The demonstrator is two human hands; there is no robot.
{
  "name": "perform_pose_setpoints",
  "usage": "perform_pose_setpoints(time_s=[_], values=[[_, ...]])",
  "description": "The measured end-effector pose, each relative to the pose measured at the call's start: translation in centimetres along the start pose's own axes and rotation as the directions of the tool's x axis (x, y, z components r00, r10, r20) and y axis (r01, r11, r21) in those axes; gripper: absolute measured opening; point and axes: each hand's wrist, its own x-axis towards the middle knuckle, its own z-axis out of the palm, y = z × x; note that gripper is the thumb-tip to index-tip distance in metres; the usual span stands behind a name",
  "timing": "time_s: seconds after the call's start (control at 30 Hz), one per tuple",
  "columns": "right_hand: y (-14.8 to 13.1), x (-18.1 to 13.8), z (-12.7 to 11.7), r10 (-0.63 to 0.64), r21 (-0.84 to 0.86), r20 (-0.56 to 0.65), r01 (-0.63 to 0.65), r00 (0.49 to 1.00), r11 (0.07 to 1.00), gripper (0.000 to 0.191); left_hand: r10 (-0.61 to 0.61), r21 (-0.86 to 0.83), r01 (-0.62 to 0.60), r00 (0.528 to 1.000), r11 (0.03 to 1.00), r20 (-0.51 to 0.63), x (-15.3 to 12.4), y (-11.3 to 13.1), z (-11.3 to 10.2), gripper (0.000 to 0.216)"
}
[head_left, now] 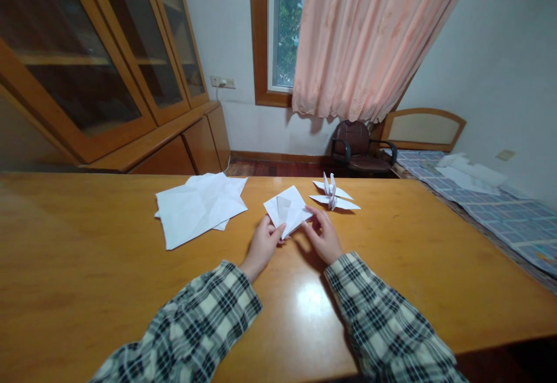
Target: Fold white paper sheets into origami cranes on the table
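Between my two hands is a folded white paper (288,208), shaped like a diamond with creases and a flap on its upper face. My left hand (264,242) grips its lower left edge, thumb on top and fingers partly hidden underneath. At the right corner, my right hand (322,234) pinches the paper between thumb and fingers. Just beyond my right hand stand two white paper cranes (333,197), close together with wings spread. To the left lies a loose pile of creased white paper sheets (195,209).
The wooden table (108,290) spans the view. Behind it are a glass-door cabinet (130,40) on the left, a pink curtain (357,40) by the window, and a dark office chair (359,145). A bed (491,203) with a checked cover stands at right.
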Motion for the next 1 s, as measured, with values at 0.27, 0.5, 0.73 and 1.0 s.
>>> perform_pose_setpoints(time_s=[0.27, 0.5, 0.73, 1.0], values=[[-0.1, 0.0, 0.0, 0.006, 0.004, 0.002, -0.006, 1.0, 1.0, 0.04, 0.002, 0.004, -0.002, 1.0, 1.0, 0.007, -0.1, 0.0, 0.0, 0.041], [-0.2, 0.0, 0.0, 0.016, 0.003, -0.002, -0.016, 1.0, 1.0, 0.037, -0.003, 0.016, 0.002, 1.0, 1.0, 0.006, -0.1, 0.1, -0.1, 0.041], [0.7, 0.0, 0.4, 0.055, -0.016, -0.02, -0.055, 0.998, 0.998, 0.032, -0.01, 0.035, 0.009, 1.0, 0.999, 0.015, -0.1, 0.2, 0.0, 0.042], [1.6, 0.1, 0.6, 0.064, -0.049, -0.039, -0.066, 0.997, 0.997, 0.026, 0.013, 0.019, -0.014, 0.997, 1.0, 0.073, -0.5, 0.5, 0.2, 0.039]])
